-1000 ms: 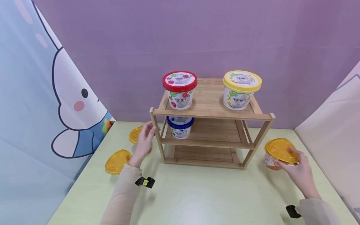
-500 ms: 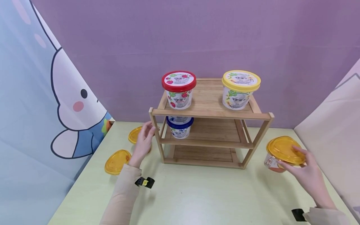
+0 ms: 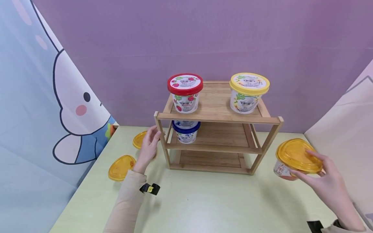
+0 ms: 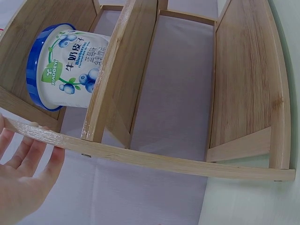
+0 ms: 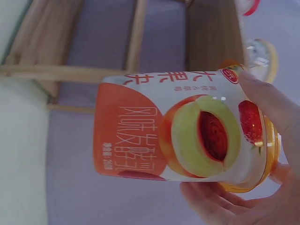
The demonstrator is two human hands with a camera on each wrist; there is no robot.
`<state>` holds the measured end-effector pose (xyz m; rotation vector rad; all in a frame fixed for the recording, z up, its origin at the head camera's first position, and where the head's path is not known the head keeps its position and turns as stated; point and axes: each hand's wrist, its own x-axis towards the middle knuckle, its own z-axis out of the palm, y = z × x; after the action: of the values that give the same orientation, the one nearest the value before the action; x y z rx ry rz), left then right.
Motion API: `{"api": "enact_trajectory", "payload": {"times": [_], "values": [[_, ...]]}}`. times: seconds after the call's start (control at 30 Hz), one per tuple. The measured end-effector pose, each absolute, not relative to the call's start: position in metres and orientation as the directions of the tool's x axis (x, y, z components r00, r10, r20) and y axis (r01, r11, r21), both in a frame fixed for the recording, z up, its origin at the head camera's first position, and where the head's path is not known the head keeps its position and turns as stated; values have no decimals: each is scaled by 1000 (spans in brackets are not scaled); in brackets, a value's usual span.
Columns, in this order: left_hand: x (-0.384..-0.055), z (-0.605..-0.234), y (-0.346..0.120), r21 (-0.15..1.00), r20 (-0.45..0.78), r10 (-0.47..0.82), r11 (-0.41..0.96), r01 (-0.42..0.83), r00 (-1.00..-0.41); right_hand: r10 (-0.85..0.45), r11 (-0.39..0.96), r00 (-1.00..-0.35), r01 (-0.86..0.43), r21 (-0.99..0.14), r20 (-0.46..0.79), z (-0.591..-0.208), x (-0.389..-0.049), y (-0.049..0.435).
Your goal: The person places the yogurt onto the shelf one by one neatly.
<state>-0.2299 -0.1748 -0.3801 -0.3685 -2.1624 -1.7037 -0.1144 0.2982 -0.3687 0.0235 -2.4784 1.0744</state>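
My left hand (image 3: pixel 148 149) grips the front left post of a wooden three-tier rack (image 3: pixel 218 147), its fingertips round the post in the left wrist view. Nearby on the middle tier is a blue-lidded blueberry tub (image 4: pixel 70 70). Off the rack's right side, my right hand (image 3: pixel 327 176) holds a yogurt cup (image 3: pixel 284 170) by its translucent orange lid (image 3: pixel 298 155). In the head view the cup is tilted, raised above the table with its shadow below. A halved peach and a strawberry are printed on its wrapper (image 5: pixel 201 136) in the right wrist view.
A red-lidded tub (image 3: pixel 185 94) and a yellow-lidded tub (image 3: pixel 247 94) stand on the rack's top tier. Left of the rack are two orange-lidded containers, the nearer one (image 3: pixel 121 168) and the farther one (image 3: pixel 139 139), partly behind my left hand. Fabric walls (image 3: pixel 209 38) surround the pale green table (image 3: pixel 201 204).
My right hand has lifted the yogurt cup and shifted to the right, the cup's lid rising and coming nearer. My left hand stays at the rack's post.
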Motion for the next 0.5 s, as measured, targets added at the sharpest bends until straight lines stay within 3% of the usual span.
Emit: {"api": "enact_trajectory", "payload": {"times": [0.5], "values": [[-229, -378, -174, 904, 397, -21, 183, 387, -918, 57, 616, -899, -311, -724, 434, -340, -108, 260]]}}
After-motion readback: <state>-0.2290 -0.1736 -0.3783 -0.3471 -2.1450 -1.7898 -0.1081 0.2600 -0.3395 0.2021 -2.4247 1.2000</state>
